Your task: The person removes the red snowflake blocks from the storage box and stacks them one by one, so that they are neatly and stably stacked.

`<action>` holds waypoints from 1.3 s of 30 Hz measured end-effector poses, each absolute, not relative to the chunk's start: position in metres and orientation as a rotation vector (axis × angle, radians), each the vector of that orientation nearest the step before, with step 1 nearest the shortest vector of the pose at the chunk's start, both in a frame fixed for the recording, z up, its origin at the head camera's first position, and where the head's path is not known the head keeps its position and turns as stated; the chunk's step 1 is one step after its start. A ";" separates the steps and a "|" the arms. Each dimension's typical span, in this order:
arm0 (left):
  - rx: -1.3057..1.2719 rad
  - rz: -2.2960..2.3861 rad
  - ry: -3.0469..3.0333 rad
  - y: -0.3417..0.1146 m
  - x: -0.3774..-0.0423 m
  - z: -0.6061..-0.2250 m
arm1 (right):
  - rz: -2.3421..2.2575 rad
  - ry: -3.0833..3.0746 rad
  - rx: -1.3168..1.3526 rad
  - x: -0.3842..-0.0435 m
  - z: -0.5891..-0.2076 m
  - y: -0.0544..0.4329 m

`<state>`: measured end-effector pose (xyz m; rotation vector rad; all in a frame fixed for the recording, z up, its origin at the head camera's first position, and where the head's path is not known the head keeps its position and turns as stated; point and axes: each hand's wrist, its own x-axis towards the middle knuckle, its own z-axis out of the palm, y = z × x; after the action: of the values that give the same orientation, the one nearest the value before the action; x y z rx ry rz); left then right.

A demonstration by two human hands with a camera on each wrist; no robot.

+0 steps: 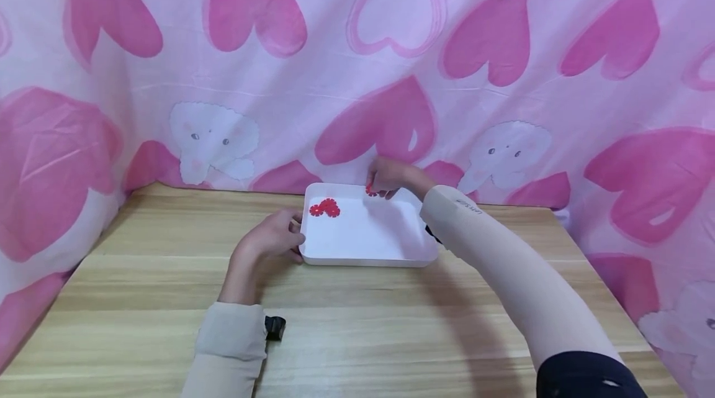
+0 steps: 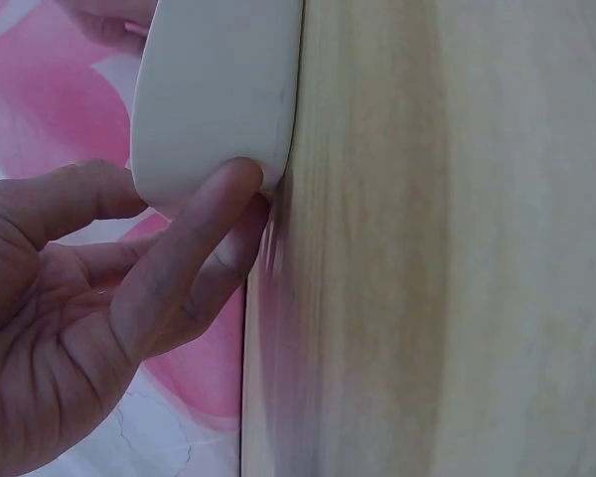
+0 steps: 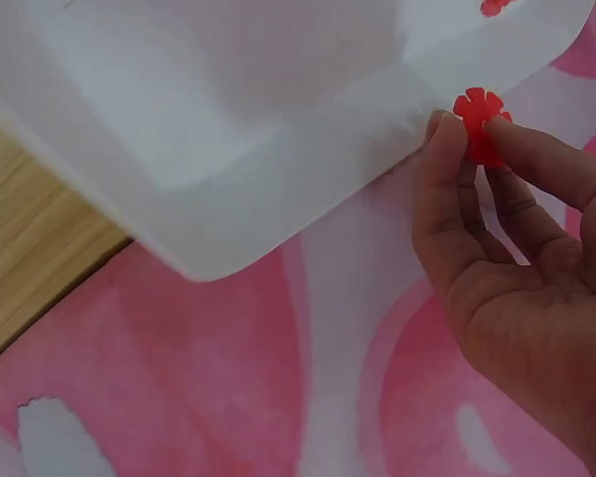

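Note:
A white rectangular tray [image 1: 365, 243] lies on the wooden table. My left hand [image 1: 274, 233] is at its left end; in the left wrist view the fingers [image 2: 194, 234] bend against the tray wall [image 2: 214, 99] and its lower edge. Above the tray's far rim, my right hand [image 1: 391, 176] pinches a red snowflake-shaped disc [image 3: 484, 124] between thumb and fingertips. Several more red discs [image 1: 326, 207] lie bunched together inside the tray, toward its far left corner.
The wooden table [image 1: 357, 330] spreads in front of the tray and to both sides. Right behind the tray hangs a pink curtain [image 1: 335, 106] with hearts, meeting the table's back edge. A black strap piece [image 1: 275, 328] sits at my left sleeve.

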<state>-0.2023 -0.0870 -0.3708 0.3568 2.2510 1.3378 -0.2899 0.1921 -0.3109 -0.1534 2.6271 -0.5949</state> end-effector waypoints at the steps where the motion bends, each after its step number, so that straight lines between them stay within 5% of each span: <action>1: 0.357 1.342 2.248 -0.088 -0.202 -0.371 | -0.618 2.622 -0.146 -0.290 -0.309 0.197; 39: 0.366 1.315 2.276 -0.094 -0.206 -0.372 | -0.679 2.550 0.093 -0.260 -0.306 0.342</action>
<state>-0.2063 -0.0942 -0.3721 0.3662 2.2757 1.3155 -0.2605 0.3417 -0.3065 0.0926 2.5501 -0.6790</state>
